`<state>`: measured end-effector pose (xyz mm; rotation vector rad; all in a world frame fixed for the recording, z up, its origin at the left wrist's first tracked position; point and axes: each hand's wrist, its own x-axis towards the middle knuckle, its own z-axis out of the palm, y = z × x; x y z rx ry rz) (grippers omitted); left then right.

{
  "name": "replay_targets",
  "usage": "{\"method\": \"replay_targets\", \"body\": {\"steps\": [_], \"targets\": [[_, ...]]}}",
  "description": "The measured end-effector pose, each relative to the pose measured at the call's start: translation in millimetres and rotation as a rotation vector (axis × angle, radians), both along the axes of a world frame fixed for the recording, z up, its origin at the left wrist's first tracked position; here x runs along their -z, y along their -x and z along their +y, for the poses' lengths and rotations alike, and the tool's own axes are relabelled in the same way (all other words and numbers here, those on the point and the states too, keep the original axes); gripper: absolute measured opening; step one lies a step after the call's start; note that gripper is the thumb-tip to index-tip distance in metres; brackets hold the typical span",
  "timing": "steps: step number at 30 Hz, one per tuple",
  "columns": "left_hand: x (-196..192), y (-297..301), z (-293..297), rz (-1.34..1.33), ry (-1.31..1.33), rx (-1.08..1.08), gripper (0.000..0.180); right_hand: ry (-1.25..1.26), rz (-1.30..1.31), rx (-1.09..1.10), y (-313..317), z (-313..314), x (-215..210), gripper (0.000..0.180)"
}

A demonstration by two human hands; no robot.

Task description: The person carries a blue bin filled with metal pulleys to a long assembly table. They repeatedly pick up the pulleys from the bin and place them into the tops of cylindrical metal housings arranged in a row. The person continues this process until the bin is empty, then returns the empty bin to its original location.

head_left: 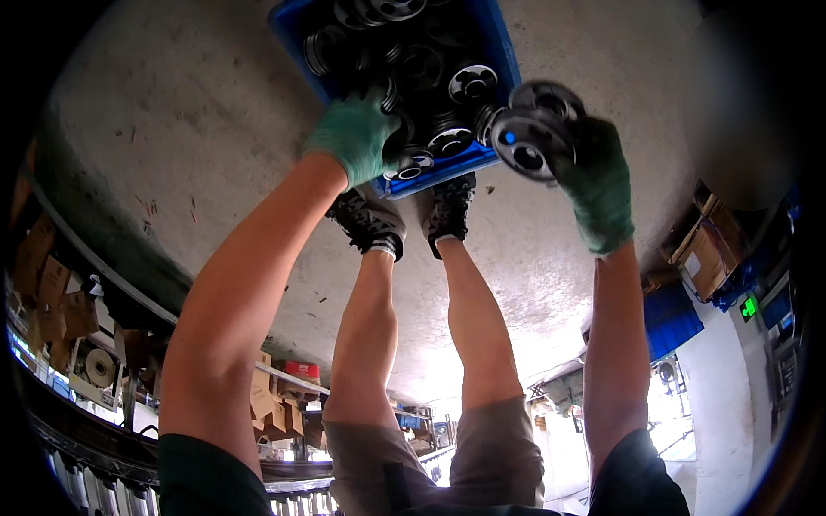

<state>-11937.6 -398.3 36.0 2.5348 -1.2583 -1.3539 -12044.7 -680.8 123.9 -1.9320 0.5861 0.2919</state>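
Two arms (231,318) extend, right grip (600,189) holding two black wheels (525,142).

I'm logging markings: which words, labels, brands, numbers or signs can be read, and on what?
No text is clearly readable.
Green sign on the right: too small to read.
White label on the cardboard box: too small.
Black discs in the right hand: a blue dot, no legible lettering.

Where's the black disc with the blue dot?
Head view, upper right of centre: the black disc is in the gloved right hand, by the blue bin's right edge.
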Motion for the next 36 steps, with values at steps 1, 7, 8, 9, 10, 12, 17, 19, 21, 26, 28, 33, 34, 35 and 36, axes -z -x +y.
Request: {"method": "replay_targets", "body": {"steps": [1,7,8,9,10,12,17,19,21,26,28,33,34,35,36], "targets": [[-4.4,7.4,-1.5,-0.049,0.006,-0.073,0.064,-0.002,0.06,0.059,14.8,-0.9,-5.4,0.04],[0.6,62.4,-25.7,-0.12,-0.051,-0.456,0.064,-0.035,0.273,0.175,110.0,-6.2,-5.5,0.038],[5.6,74.3,-28.6,-0.135,-0.037,-0.556,0.069,-0.086,0.305,0.208,115.6,-0.2,-8.8,0.039],[15.4,86.3,-30.3,-0.177,0.012,-0.64,0.068,-0.093,0.356,0.199,123.4,4.3,-6.5,0.041],[26.1,96.7,-31.7,-0.219,0.062,-0.724,0.067,-0.118,0.357,0.213,129.5,8.0,-4.9,0.041],[30.2,102.9,-42.3,-0.265,0.038,-0.812,0.061,-0.13,0.375,0.221,137.1,15.9,-1.2,0.042],[28.7,100.8,-31.7,-0.182,0.165,-0.812,0.053,-0.135,0.377,0.212,145.7,31.8,6.1,0.04],[23.7,103.4,-22.1,-0.265,0.177,-0.707,0.051,-0.129,0.389,0.201,138.4,35.3,4.7,0.041],[12.8,97.4,-19.6,-0.175,0.096,-0.611,0.05,-0.102,0.397,0.179,135.9,33.9,3.3,0.04],[11.4,83.9,-5.4,-0.093,0.151,-0.391,0.051,-0.098,0.389,0.194,133.9,27.8,1.8,0.041],[11.0,81.7,-4.0,-0.073,0.196,-0.403,0.048,-0.081,0.381,0.205,138.9,22.9,-1.5,0.042],[-14.8,69.8,5.8,0.055,0.43,-0.701,0.043,-0.093,0.334,0.267,142.5,10.5,-35.6,0.044],[-19.4,73.9,12.0,0.199,0.484,-0.906,0.043,-0.229,0.326,0.377,138.4,7.2,-49.6,0.046],[-25.6,78.3,22.9,0.326,0.54,-1.123,0.043,-0.377,0.315,0.475,129.4,6.3,-68.3,0.048],[-48.4,84.2,30.0,0.304,0.543,-1.177,0.037,-0.518,0.3,0.575,123.4,3.0,-89.5,0.049]]}}
